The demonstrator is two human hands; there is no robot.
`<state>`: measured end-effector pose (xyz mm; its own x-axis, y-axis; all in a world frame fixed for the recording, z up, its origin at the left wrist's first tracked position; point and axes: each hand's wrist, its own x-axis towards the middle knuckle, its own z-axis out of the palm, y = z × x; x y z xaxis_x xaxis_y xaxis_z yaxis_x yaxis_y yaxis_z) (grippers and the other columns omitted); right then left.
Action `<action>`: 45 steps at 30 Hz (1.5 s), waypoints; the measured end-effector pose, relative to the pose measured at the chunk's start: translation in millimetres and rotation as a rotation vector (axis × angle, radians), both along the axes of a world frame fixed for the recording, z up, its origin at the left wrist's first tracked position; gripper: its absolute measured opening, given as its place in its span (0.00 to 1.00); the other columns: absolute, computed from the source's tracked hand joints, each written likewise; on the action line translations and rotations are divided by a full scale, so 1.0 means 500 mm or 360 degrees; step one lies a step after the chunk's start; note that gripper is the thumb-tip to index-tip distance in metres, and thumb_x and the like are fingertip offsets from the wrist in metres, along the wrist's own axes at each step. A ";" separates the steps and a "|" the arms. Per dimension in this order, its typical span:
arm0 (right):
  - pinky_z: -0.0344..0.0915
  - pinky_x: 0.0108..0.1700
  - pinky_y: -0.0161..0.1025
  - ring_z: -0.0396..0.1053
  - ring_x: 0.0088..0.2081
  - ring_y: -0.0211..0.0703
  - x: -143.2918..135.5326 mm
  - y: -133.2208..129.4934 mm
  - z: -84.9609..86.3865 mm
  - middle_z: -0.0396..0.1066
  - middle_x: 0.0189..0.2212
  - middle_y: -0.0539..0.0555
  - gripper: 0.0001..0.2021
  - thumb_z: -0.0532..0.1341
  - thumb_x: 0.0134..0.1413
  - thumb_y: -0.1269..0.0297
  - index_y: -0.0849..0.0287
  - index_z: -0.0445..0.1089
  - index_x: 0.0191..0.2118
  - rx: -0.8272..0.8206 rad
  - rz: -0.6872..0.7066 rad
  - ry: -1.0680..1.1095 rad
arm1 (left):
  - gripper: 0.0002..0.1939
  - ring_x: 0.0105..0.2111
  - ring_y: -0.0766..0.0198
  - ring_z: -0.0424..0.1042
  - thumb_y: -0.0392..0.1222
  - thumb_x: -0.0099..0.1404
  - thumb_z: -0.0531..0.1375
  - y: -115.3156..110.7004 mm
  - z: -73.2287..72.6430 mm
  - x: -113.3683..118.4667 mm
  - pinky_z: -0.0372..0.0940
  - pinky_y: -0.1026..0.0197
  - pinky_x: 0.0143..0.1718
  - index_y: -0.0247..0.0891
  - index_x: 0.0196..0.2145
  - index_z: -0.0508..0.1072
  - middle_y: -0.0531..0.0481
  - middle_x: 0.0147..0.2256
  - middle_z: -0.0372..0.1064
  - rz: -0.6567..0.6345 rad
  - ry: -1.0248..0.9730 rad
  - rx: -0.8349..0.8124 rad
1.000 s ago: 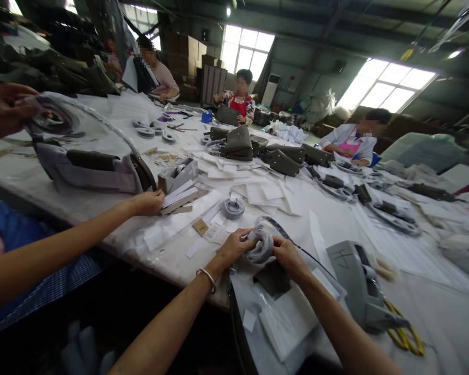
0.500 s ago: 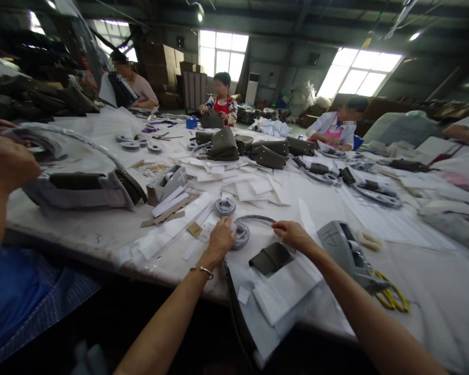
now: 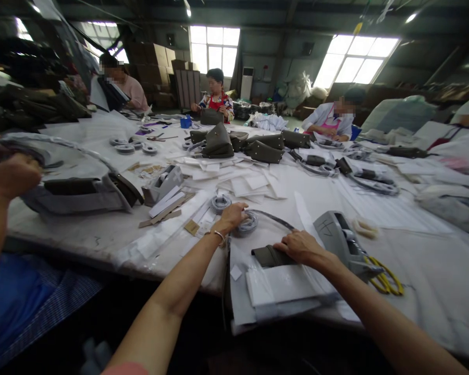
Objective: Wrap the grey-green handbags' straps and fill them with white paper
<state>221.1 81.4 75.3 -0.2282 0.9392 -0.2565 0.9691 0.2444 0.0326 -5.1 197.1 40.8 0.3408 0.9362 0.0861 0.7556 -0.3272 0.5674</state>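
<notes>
My left hand is closed on the wrapped strap coil near the table's front edge. From the coil a dark strap runs right, toward my right hand. That hand rests over the right end of a dark olive flap, its fingers bent; what they grip is too small to tell. Under the flap lies a bag piece with white sheets, partly over the table edge. A second wrapped coil sits just behind my left hand.
On the right stand a grey tape dispenser and yellow-handled scissors. Another person's hands hold a wrapped strap at the left. Dark bags and white sheets lie mid-table. Three people work across the table.
My left hand has moved right, over the coil. My right hand has come down onto the flap. The bag piece has shifted and lies flatter. The view has turned slightly.
</notes>
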 end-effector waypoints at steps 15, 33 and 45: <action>0.61 0.50 0.39 0.70 0.50 0.51 -0.025 0.090 0.007 0.75 0.49 0.59 0.16 0.58 0.61 0.61 0.58 0.74 0.52 0.0202 0.0090 0.0315 | 0.17 0.50 0.57 0.72 0.39 0.65 0.57 -0.137 -0.029 -0.097 0.64 0.58 0.54 0.37 0.50 0.75 0.44 0.50 0.74 0.0000 -0.0361 -0.0003; 0.60 0.59 0.41 0.67 0.56 0.48 -0.009 0.100 0.004 0.70 0.56 0.58 0.21 0.59 0.61 0.65 0.59 0.68 0.59 0.0330 -0.0013 0.0568 | 0.08 0.42 0.61 0.72 0.40 0.68 0.57 -0.254 0.015 -0.118 0.65 0.60 0.47 0.39 0.40 0.76 0.48 0.40 0.73 -0.0207 -0.0356 0.0133; 0.68 0.52 0.48 0.75 0.45 0.54 0.231 -0.251 0.088 0.79 0.41 0.54 0.20 0.67 0.48 0.46 0.53 0.79 0.42 0.0565 -0.0998 0.1500 | 0.08 0.31 0.63 0.69 0.43 0.57 0.61 -0.318 0.012 -0.108 0.60 0.62 0.33 0.40 0.35 0.70 0.54 0.30 0.69 -0.0035 -0.0130 -0.0382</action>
